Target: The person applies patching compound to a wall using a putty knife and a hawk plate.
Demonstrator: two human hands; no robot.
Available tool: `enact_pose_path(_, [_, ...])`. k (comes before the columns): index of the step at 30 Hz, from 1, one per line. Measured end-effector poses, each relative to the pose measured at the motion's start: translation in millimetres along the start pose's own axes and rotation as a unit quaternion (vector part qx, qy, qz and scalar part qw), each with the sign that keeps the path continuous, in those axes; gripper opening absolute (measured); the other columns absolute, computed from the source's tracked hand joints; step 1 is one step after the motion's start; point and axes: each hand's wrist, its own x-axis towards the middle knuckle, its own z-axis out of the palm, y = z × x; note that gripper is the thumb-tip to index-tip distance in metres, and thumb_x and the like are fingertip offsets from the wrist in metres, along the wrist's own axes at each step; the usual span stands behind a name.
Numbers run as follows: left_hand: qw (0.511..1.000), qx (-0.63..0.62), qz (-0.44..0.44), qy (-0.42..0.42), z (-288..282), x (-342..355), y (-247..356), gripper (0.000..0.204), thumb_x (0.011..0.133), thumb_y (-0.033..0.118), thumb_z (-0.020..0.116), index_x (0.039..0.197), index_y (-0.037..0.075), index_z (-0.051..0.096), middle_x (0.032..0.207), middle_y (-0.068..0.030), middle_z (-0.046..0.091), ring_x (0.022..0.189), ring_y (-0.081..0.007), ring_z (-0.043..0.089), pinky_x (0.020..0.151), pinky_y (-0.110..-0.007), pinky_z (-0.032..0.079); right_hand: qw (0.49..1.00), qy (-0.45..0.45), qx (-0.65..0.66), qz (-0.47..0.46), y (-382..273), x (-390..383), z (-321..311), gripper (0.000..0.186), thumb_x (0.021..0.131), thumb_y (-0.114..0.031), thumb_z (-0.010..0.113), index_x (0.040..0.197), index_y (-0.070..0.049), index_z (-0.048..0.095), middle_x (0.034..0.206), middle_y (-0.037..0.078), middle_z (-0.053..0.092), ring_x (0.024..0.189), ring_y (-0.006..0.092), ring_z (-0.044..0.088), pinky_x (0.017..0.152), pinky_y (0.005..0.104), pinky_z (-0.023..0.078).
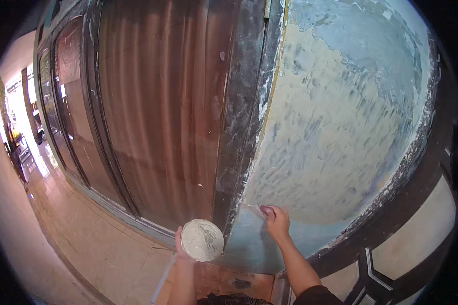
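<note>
My left hand (180, 248) is wrapped round the side of a round tub (202, 240) of off-white putty, its open top facing up. My right hand (278, 222) grips a putty knife (262, 211) with a reddish handle, its blade against the lower left part of the wall panel (331, 127). Cream putty with streaky dark marks covers most of that panel. Pale blue surface (254, 234) shows below the knife and at the panel's top right.
A dark, putty-smeared frame (239, 101) borders the panel on its left. Beyond it stands a window (158, 101) with brown curtains. Brown cardboard (219, 278) lies on the floor below, and tiled floor (107, 254) runs left. A dark panelled door (417, 229) is at right.
</note>
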Motion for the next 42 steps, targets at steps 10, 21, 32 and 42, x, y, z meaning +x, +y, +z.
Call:
enact_pose_path(10, [1.000, -0.007, -0.010, 0.014, 2, -4, 3, 0.073, 0.097, 0.061, 0.039, 0.135, 0.002, 0.059, 0.131, -0.0191, 0.064, 0.118, -0.0379, 0.062, 0.102, -0.053, 0.049, 0.999, 0.032, -0.023, -0.028, 8, -8, 12, 0.019, 0.089, -0.010, 0.065, 0.105, -0.002, 0.069, 0.098, 0.018, 0.070, 0.095, 0.0389, 0.062, 0.083, 0.0457, 0.051])
enact_pose_path(21, [1.000, 0.013, 0.001, 0.013, -5, -1, 0, 0.073, 0.096, 0.062, 0.041, 0.134, 0.004, 0.060, 0.130, -0.0182, 0.065, 0.117, -0.0375, 0.062, 0.103, -0.053, 0.049, 0.998, 0.049, -0.034, -0.024, 3, -9, 19, 0.016, 0.087, -0.009, 0.065, 0.102, -0.008, 0.071, 0.101, 0.011, 0.072, 0.096, 0.0364, 0.061, 0.082, 0.0456, 0.052])
enact_pose_path(32, [1.000, 0.006, 0.000, 0.024, -10, -7, 3, 0.074, 0.096, 0.063, 0.040, 0.135, 0.003, 0.059, 0.131, -0.0190, 0.064, 0.118, -0.0381, 0.062, 0.103, -0.055, 0.048, 0.999, 0.034, -0.019, 0.002, 6, -18, 23, 0.017, 0.088, -0.009, 0.062, 0.103, -0.007, 0.070, 0.101, 0.011, 0.072, 0.098, 0.0372, 0.060, 0.084, 0.0466, 0.051])
enact_pose_path(42, [0.999, 0.012, 0.008, 0.037, -22, -11, 0, 0.075, 0.096, 0.064, 0.040, 0.136, 0.004, 0.058, 0.133, -0.0184, 0.063, 0.120, -0.0383, 0.061, 0.105, -0.054, 0.047, 0.998, 0.048, -0.005, -0.032, 0, -25, 18, 0.013, 0.091, -0.013, 0.064, 0.101, -0.011, 0.072, 0.098, 0.009, 0.072, 0.096, 0.0352, 0.061, 0.082, 0.0465, 0.051])
